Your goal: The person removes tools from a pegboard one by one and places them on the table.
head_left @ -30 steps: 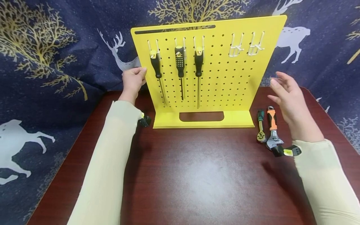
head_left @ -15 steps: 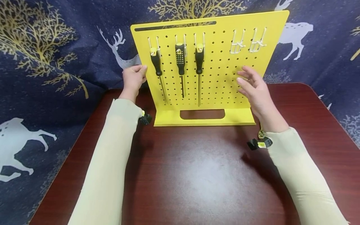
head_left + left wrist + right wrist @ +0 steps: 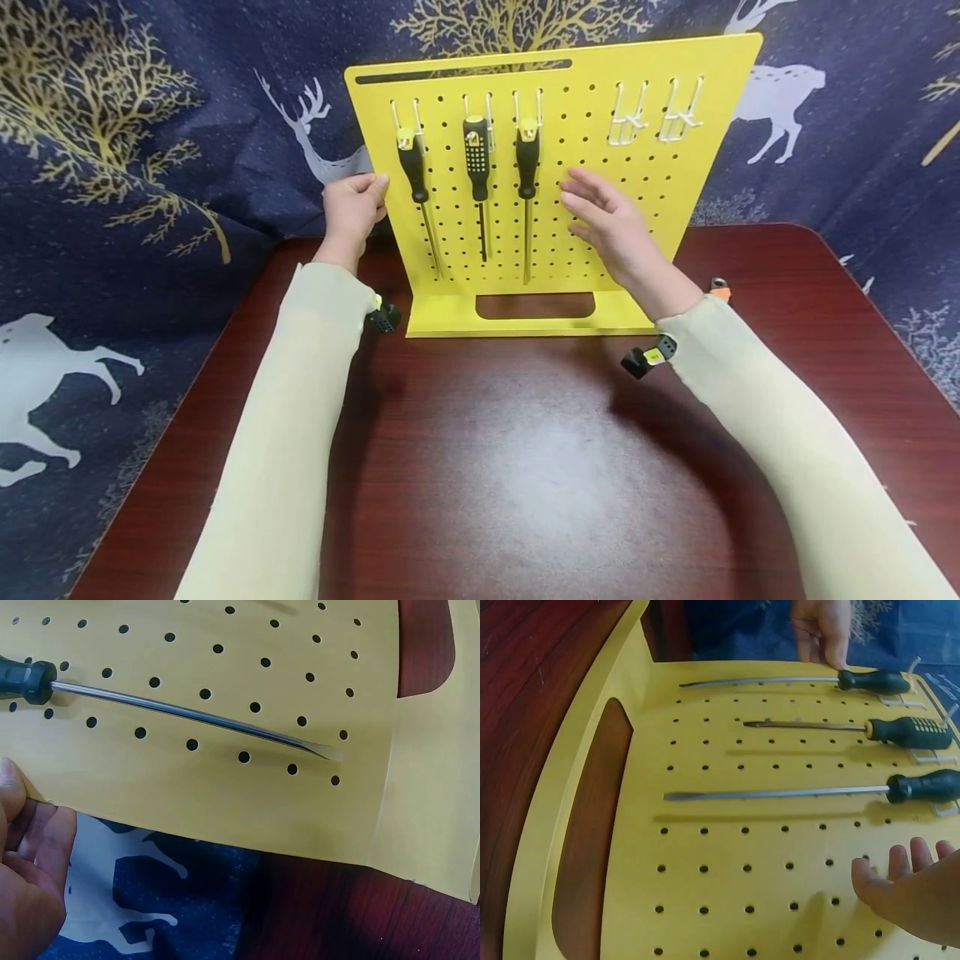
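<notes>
My left hand (image 3: pixel 352 212) pinches the left edge of a yellow pegboard (image 3: pixel 592 225), thumb in front and fingers behind, as the left wrist view also shows. Three screwdrivers hang on white hooks: the left screwdriver (image 3: pixel 413 167), the middle screwdriver (image 3: pixel 477 162) with a dotted handle, and the right screwdriver (image 3: pixel 528 162). In front of the board, just right of that last one, my right hand (image 3: pixel 611 221) hovers with fingers spread and nothing held. In the right wrist view its fingertips (image 3: pixel 898 859) stand apart from the right screwdriver's handle (image 3: pixel 928 786).
Two vacant white hooks (image 3: pixel 626 117) are fixed at the board's upper right. Behind my right forearm the orange-handled wrench (image 3: pixel 719 288) shows only its end on the dark red table (image 3: pixel 480 467). A patterned blue cloth (image 3: pixel 150 125) hangs behind.
My right hand has moved left from above the wrench and ratchet at the table's right side to in front of the pegboard. My left hand keeps its grip on the board's edge.
</notes>
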`<state>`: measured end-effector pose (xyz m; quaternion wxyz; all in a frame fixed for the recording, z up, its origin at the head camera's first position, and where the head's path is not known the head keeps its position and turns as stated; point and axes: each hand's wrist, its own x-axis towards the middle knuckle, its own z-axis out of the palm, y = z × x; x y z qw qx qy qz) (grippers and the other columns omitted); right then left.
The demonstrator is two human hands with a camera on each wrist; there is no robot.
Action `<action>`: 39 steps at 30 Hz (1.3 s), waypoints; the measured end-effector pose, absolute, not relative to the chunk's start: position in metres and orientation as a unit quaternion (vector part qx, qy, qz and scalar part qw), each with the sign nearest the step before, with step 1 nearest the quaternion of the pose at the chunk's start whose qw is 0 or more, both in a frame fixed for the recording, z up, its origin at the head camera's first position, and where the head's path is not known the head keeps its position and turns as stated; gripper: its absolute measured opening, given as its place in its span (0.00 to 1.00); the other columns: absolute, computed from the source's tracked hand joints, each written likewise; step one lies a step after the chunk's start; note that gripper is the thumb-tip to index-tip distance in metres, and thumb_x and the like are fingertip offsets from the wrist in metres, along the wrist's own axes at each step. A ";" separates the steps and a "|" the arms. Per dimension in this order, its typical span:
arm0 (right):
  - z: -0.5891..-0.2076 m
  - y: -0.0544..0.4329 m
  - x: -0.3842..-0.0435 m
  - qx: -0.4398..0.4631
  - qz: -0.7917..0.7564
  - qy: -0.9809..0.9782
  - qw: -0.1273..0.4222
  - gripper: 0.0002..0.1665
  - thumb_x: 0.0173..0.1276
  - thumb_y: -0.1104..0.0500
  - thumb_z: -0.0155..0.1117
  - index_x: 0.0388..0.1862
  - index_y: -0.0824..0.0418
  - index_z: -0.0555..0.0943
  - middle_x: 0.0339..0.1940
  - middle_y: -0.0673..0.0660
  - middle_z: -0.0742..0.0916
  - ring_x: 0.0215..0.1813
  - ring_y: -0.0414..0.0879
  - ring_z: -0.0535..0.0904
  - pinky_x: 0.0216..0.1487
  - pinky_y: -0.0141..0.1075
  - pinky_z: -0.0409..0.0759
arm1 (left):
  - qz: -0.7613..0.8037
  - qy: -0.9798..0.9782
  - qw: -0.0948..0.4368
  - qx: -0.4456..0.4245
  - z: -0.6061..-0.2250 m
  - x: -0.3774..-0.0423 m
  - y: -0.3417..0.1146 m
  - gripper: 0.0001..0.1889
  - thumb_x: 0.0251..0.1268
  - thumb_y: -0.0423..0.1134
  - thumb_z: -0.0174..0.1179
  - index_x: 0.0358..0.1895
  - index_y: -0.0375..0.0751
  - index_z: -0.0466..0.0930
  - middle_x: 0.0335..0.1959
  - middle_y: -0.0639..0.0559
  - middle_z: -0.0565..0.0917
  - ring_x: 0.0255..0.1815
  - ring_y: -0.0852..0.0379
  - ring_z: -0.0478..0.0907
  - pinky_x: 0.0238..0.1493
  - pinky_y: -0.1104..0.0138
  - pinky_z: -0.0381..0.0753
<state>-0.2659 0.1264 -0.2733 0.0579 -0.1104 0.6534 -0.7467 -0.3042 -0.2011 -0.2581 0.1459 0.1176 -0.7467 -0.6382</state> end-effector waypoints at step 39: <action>-0.273 0.081 -0.289 -0.082 -0.758 0.643 0.073 0.36 0.79 0.59 0.57 0.82 0.60 0.59 0.79 0.64 0.70 0.73 0.56 0.74 0.81 0.49 0.67 | -0.635 -0.749 0.157 0.103 -0.262 -0.308 -0.203 0.14 0.73 0.39 0.63 0.24 0.49 0.84 0.16 0.62 0.70 0.23 0.66 0.70 0.40 0.73 0.81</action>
